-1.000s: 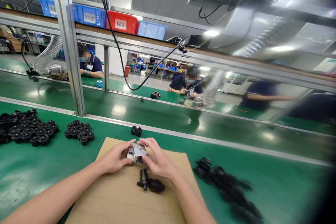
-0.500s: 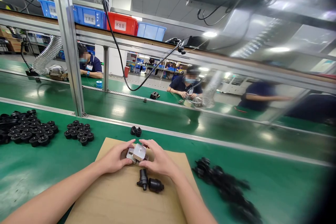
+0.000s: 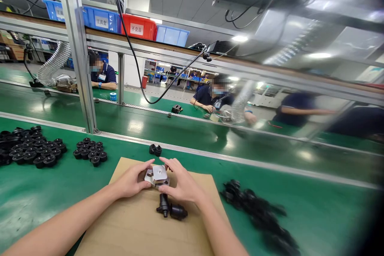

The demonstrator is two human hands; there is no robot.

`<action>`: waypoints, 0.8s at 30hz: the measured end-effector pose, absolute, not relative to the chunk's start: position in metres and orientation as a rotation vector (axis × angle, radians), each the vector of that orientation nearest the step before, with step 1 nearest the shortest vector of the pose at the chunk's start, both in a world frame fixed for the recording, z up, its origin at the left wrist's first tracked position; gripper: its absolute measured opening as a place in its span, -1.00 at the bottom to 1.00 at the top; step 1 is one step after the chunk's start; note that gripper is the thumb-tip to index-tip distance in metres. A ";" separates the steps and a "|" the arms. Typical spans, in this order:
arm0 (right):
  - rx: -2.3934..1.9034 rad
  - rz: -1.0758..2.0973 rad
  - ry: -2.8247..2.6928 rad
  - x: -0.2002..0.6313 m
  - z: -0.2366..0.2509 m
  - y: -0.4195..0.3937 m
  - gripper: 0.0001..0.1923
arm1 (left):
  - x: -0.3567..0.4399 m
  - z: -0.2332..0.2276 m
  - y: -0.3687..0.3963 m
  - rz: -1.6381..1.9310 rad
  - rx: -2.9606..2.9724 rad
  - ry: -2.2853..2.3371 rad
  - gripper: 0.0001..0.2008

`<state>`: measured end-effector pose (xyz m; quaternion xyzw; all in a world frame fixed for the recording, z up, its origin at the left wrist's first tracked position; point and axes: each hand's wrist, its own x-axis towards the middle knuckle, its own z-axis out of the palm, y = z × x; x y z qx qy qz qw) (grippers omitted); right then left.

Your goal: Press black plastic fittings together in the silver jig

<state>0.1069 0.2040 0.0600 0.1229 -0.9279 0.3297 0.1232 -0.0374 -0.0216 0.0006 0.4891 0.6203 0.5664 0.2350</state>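
A small silver metal block [image 3: 157,175] rests on a brown cardboard sheet [image 3: 126,224] in front of me. My left hand [image 3: 132,182] grips its left side with thumb and fingers. My right hand [image 3: 183,184] holds its right side, fingers curled over the top edge. Just below the block, two black plastic parts [image 3: 171,209] lie on the cardboard near my right wrist.
Piles of black round caps [image 3: 30,151] and a smaller cluster [image 3: 90,152] lie on the green bench at left. Two loose caps [image 3: 155,149] sit behind the cardboard. A heap of black parts [image 3: 255,208] lies at right. An aluminium post [image 3: 78,48] stands at left; people work across the belt.
The metal block has turned slightly between my fingers, its top face showing more. Both hands stay at the same place on the cardboard.
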 end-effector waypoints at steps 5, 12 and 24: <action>0.343 1.033 -2.677 0.106 0.057 0.202 -0.10 | -0.036 0.001 -0.021 1.547 1.330 1.729 -0.19; 0.326 0.953 -2.699 0.107 0.059 0.205 0.05 | -0.035 0.004 -0.021 1.534 1.327 1.732 -0.16; 0.327 0.868 -2.640 0.106 0.054 0.201 0.12 | -0.039 -0.012 -0.026 1.371 1.275 1.937 -0.19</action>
